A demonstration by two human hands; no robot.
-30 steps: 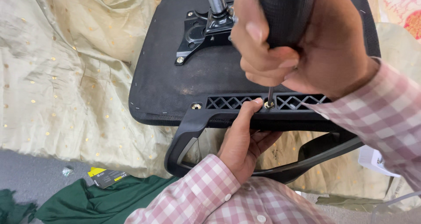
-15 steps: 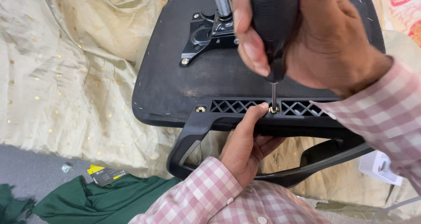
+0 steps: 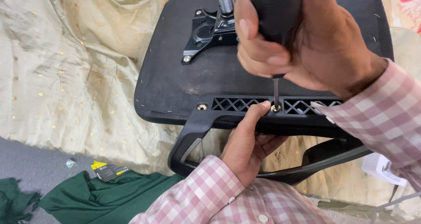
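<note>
An upturned black office chair seat lies on a beige cloth, its metal mount plate and gas-lift post up top. A black plastic armrest is fixed along the seat's near edge by its lattice bracket. My right hand grips the black handle of a screwdriver; its thin shaft stands upright with the tip in a brass-coloured screw in the bracket. My left hand holds the armrest from below, a fingertip touching the bracket beside that screw. A second screw sits at the bracket's left end.
Beige cloth with gold dots covers the surface around the seat. Green fabric and a small black-and-yellow packet lie on grey floor at lower left. A white object sits at the right, under my sleeve.
My right hand lifted slightly, so more of the screwdriver shaft shows above the screw. The view shifted a little; my left hand kept its hold on the armrest.
</note>
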